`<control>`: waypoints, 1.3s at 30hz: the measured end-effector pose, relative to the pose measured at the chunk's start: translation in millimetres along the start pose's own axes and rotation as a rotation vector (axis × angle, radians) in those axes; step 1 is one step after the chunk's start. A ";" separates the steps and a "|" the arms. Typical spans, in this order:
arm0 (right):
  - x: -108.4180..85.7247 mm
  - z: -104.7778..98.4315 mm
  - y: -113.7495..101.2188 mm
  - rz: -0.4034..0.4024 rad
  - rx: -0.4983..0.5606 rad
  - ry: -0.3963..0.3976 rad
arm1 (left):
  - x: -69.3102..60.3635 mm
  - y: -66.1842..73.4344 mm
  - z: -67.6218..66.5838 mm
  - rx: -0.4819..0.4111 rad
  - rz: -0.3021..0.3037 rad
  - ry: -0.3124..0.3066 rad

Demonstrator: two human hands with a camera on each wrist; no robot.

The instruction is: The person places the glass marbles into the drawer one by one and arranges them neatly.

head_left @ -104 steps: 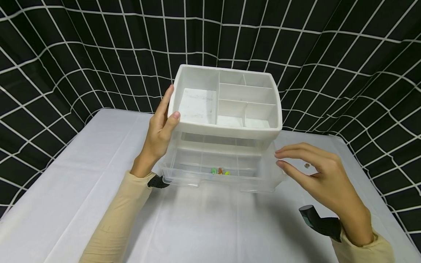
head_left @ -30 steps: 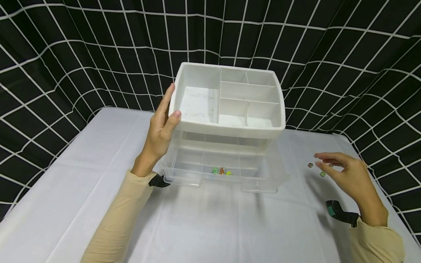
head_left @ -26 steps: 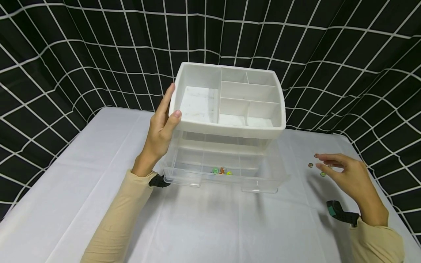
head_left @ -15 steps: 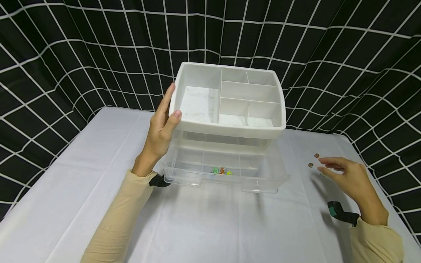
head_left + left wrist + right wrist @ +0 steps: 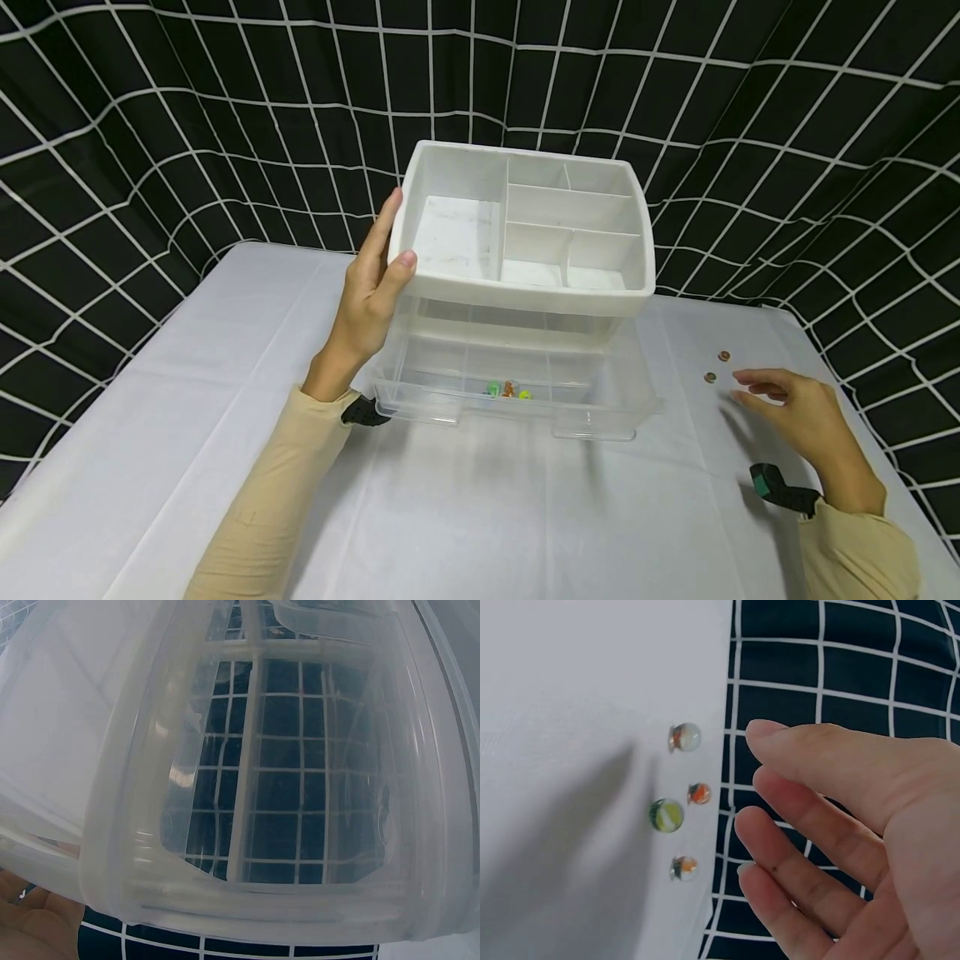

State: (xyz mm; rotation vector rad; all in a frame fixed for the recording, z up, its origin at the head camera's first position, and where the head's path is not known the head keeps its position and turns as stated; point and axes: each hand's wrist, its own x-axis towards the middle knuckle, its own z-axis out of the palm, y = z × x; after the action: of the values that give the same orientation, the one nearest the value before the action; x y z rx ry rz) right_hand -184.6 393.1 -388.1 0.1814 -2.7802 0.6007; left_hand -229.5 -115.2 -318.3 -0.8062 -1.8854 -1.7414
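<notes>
My left hand [image 5: 367, 304] holds the left side of a white desk organizer [image 5: 525, 296], thumb on the front rim and fingers along the side wall. The organizer's clear drawer [image 5: 420, 408] is pulled out below and holds a few marbles [image 5: 493, 389], green, orange and yellow. My right hand [image 5: 802, 412] hovers above the table at the right, fingers loosely bent and holding nothing. Near its fingertips, in the right wrist view, lie several glass marbles: a green one [image 5: 666, 815], a small orange one [image 5: 699, 793] and clear ones with orange [image 5: 685, 737]. My right hand hides some in the head view.
The organizer's top has a large left compartment [image 5: 453, 237] and smaller divided ones at right. A white cloth [image 5: 480, 517] covers the table. Behind and at both sides hangs a black curtain [image 5: 300, 75] with a white grid.
My right hand has gone from beside the drawer to the marbles at the right, then drawn slightly back toward the right, covering the green marble in the head view. My left hand keeps its hold.
</notes>
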 end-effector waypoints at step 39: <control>-5.2 14.1 13.0 0.143 -0.049 -0.216 | 0.0 -0.5 -0.9 0.003 -0.008 -0.007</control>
State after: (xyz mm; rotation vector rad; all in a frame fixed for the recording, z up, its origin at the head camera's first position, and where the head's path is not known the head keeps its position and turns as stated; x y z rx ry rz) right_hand -185.6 399.2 -406.9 0.0391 -3.0340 0.5767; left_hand -229.9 -116.2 -318.6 -0.8053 -1.8985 -1.7420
